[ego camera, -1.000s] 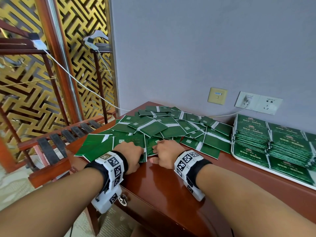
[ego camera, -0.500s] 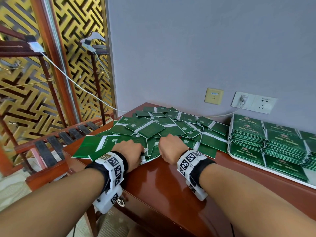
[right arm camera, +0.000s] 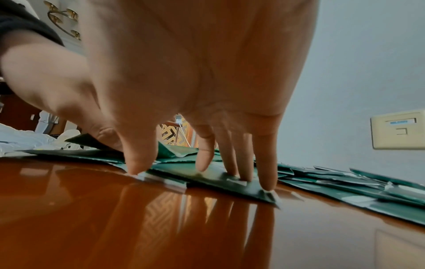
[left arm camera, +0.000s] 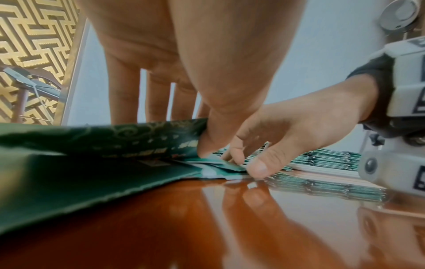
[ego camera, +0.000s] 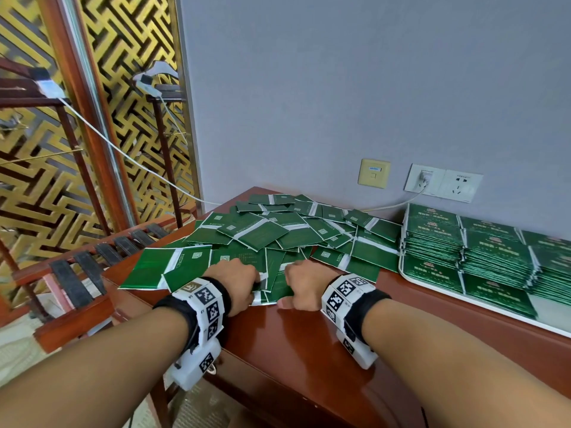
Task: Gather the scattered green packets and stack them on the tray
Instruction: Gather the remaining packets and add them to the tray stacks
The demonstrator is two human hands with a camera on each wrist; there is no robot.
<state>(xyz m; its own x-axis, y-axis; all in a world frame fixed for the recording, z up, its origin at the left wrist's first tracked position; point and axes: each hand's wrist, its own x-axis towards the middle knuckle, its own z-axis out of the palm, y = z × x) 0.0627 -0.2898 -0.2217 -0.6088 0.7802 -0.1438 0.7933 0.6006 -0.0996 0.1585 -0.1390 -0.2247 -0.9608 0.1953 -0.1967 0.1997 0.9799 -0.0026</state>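
Green packets (ego camera: 272,233) lie scattered; left hand (ego camera: 236,284) pinches a few, right hand (right arm camera: 197,102) presses fingertips down. Square edges before lifting toward the tray (ego camera: 482,307) across the slick desk (ego camera: 296,338).

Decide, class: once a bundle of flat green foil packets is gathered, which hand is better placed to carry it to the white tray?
Probably the right hand: the white tray lies on its side. The left hand sits farther away, pinching flat green foil packets.
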